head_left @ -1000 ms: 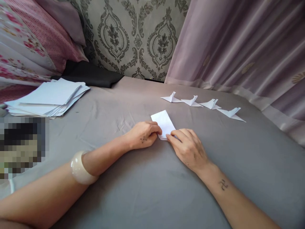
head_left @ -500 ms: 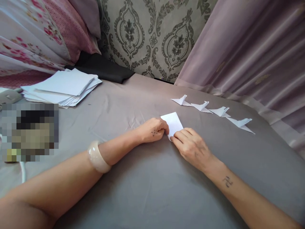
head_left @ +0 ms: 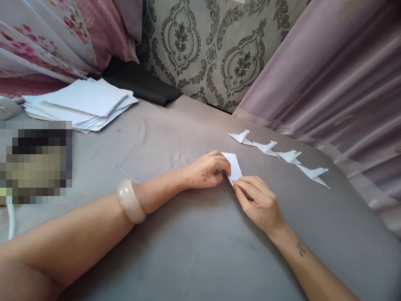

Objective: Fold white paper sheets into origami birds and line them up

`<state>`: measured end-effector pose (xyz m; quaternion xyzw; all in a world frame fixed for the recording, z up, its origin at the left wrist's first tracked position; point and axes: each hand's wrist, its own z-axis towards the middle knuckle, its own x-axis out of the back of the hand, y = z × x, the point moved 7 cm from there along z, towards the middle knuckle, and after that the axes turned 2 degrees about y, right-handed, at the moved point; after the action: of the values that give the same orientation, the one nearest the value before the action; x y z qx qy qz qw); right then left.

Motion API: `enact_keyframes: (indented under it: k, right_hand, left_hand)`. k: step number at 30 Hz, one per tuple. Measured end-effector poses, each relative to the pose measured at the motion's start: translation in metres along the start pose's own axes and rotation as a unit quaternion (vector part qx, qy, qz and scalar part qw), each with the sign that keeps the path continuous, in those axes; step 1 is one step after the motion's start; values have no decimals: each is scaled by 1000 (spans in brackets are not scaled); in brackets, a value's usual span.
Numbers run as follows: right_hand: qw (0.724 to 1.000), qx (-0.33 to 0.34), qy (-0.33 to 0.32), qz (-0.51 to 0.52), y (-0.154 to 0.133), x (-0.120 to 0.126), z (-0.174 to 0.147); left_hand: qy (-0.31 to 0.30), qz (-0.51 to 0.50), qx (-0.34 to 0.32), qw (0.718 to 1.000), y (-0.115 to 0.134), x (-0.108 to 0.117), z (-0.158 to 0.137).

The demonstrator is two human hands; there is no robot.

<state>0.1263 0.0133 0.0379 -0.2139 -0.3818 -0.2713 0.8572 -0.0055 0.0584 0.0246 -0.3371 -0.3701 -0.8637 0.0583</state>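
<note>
A small folded piece of white paper (head_left: 233, 164) is between my two hands, over the grey sheet. My left hand (head_left: 208, 170) comes at it from the left, its curled fingers closed on the paper's left edge. On the near corner, the thumb and fingertips of my right hand (head_left: 260, 200) pinch the paper. Part of the paper is hidden behind my fingers. Beyond my right hand, several folded white paper figures (head_left: 266, 147) with pointed ends stand in a slanting row.
At the back left lies a stack of white paper sheets (head_left: 84, 98), with a black cloth (head_left: 144, 81) behind it. A pinkish curtain (head_left: 313, 71) hangs along the right. A blurred-out patch (head_left: 36, 163) covers something at the left, near a white cord (head_left: 11, 219).
The view has shifted and tilted slightly. My left fingers have bent over the paper's edge, and my right hand has turned to pinch its near corner. The paper's outline looks narrower.
</note>
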Motion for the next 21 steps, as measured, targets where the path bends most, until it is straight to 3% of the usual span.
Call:
enact_keyframes:
  k: [2, 6, 11, 13, 18, 21]
  right_hand:
    - [997, -48, 22, 47, 2, 8, 3]
    - [980, -142, 57, 128, 0, 25, 11]
    - [950, -238, 49, 195, -1, 35, 8]
    - [956, -223, 68, 177, -5, 42, 8]
    - [979, -112, 110, 128, -23, 60, 12]
    - [982, -92, 110, 126, -28, 68, 14]
  left_hand:
    - [11, -14, -21, 1000, 10, 4, 1]
    - [36, -59, 6, 998, 20, 13, 3]
    - [47, -152, -1, 987, 33, 22, 9]
    - [47, -181, 6, 982, 37, 24, 11]
    - [30, -219, 38, 974, 45, 27, 13]
    - [16, -223, 50, 973, 52, 29, 14]
